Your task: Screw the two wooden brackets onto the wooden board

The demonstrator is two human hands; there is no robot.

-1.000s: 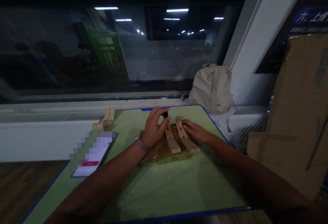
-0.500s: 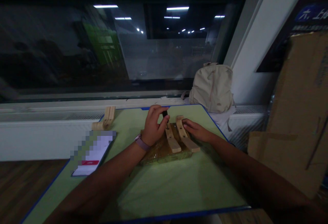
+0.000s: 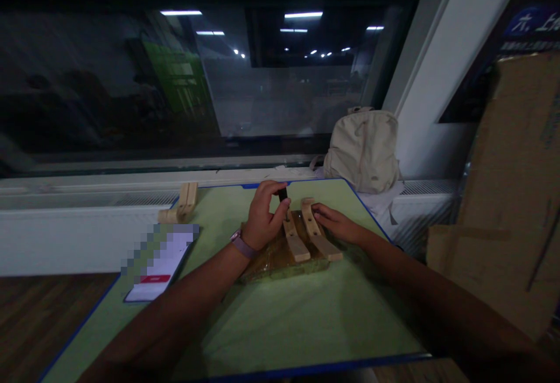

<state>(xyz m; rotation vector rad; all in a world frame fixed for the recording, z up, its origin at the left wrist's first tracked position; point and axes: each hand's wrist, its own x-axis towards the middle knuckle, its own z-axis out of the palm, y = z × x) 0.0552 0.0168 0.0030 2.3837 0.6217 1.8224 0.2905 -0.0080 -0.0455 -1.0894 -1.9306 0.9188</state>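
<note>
My left hand [image 3: 266, 212] is closed around the dark handle of a screwdriver [image 3: 283, 195], held upright. Its tip points down at a hole in a curved wooden piece [image 3: 296, 242]. A second curved wooden piece [image 3: 314, 225], with dark holes along it, lies just to the right. My right hand [image 3: 333, 220] has its fingers curled against the far right side of that second piece. Both pieces rest on a flat brown package [image 3: 271, 263] with a shiny, clear wrapping. The fingertips of my right hand are partly hidden behind the wood.
The package lies on a pale green table [image 3: 350, 313] with blue edging. At the left are a partly blurred phone-like screen or sheet [image 3: 164, 266] and more curved wooden pieces [image 3: 187, 199]. A beige backpack [image 3: 363, 149] sits by the window; cardboard [image 3: 503, 196] stands at the right.
Almost nothing differs. The screwdriver stays in my left hand over the left wooden piece, and my right hand stays against the right piece; the whole view has shifted very slightly.
</note>
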